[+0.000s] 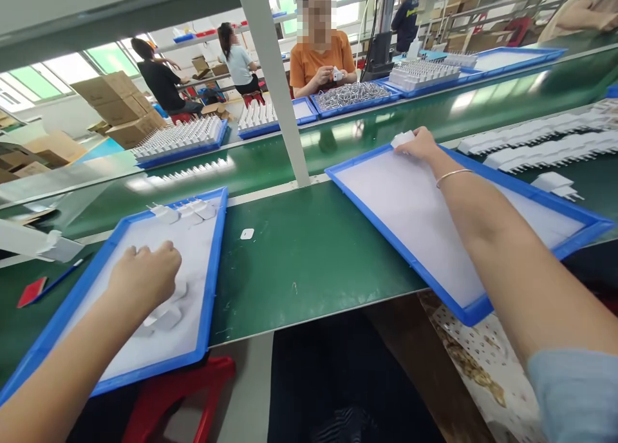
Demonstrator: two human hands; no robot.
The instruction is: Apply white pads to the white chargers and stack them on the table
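My right hand (419, 141) is closed on a white plug adapter (402, 139) at the far left corner of the right blue-rimmed tray (376, 222). That tray's white floor shows around my forearm. Over the left blue-rimmed tray (218, 263), my left hand (147, 269) is curled, its knuckles up; whether its fingers hold anything is hidden. Beneath and beside it lie several white adapters (167, 315). More adapters with pins (167, 212) sit along that tray's far edge.
A small white square piece (247, 234) lies on the green bench (290, 288) between the trays. Rows of white adapters (526, 153) stand at the right. A white post (277, 82) rises at the bench's far edge. Across the belt, a person in orange (322, 63) handles a white part.
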